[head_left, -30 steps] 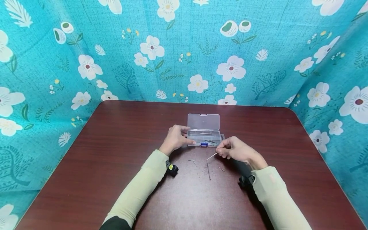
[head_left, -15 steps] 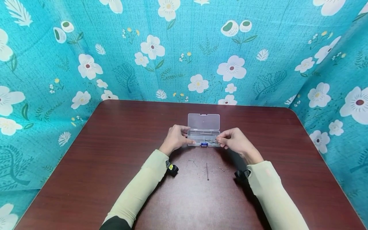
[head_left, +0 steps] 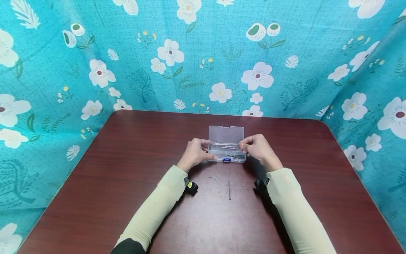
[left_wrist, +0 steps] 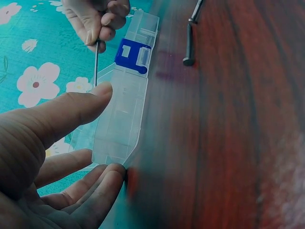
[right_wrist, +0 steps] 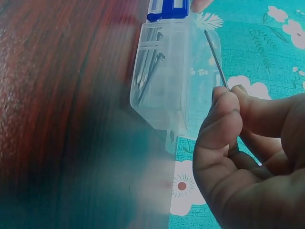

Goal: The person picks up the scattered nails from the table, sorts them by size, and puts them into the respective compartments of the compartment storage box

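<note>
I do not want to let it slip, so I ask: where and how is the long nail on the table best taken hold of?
I would probably grip the long nail at mid-shaft, from above, pinching its left and right sides: it lies thin and flat on the table, lengthwise toward the box, nothing touching it alongside.

No legible text or numbers.
</note>
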Demonstrator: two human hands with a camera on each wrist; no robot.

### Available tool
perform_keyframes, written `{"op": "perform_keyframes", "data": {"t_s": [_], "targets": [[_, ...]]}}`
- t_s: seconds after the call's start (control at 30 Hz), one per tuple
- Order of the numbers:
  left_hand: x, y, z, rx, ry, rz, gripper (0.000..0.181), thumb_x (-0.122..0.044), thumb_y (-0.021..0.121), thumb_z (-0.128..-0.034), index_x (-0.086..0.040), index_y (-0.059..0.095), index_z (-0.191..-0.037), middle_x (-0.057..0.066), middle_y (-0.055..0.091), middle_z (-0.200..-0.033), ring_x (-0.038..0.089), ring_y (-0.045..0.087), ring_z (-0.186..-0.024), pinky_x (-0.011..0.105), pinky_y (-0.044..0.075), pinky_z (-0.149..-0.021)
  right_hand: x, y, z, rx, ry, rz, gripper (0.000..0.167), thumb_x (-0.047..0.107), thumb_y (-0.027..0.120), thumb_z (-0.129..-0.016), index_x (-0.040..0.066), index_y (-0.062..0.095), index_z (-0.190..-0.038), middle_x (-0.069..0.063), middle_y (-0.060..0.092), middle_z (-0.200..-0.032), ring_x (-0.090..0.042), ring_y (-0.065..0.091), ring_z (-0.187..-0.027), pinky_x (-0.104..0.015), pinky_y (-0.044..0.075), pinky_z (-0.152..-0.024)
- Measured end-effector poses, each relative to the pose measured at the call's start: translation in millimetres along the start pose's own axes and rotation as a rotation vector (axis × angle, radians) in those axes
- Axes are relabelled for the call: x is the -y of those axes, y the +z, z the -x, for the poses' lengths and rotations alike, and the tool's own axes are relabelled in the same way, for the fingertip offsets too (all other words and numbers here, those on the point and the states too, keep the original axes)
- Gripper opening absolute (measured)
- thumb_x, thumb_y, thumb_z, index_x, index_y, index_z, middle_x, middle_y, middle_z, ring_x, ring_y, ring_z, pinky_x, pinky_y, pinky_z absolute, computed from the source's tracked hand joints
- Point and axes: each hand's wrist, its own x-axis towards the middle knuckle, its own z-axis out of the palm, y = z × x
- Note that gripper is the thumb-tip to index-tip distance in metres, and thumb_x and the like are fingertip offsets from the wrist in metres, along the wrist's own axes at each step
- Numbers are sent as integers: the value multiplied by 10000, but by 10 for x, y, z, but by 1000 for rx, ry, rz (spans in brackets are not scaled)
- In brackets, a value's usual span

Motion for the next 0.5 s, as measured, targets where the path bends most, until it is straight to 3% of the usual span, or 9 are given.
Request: {"op": "perform_keyframes", "data": {"t_s": [0.23,0.5], "targets": [[-4,-3,-9,-1,-11,-8,683,-253,970,-667,-101,705,-1277,40,721,-979,134,656,-892,291,551,-716,51,60,-11,-50,-39,210,180,111,654,-978,-18,780,-979,-95,709,-868,-214,548,-723,-320,448,-603],[-9,4,-4,1,-18,-14,687,-263,970,-666,-104,704,-1279,37,716,-981,141,651,-901,302,553,-717,110,167,-39,-75,-105,414,151,100,675,-954,12,798,-945,-121,729,-975,-261,572,-810,-394,485,-690]]}}
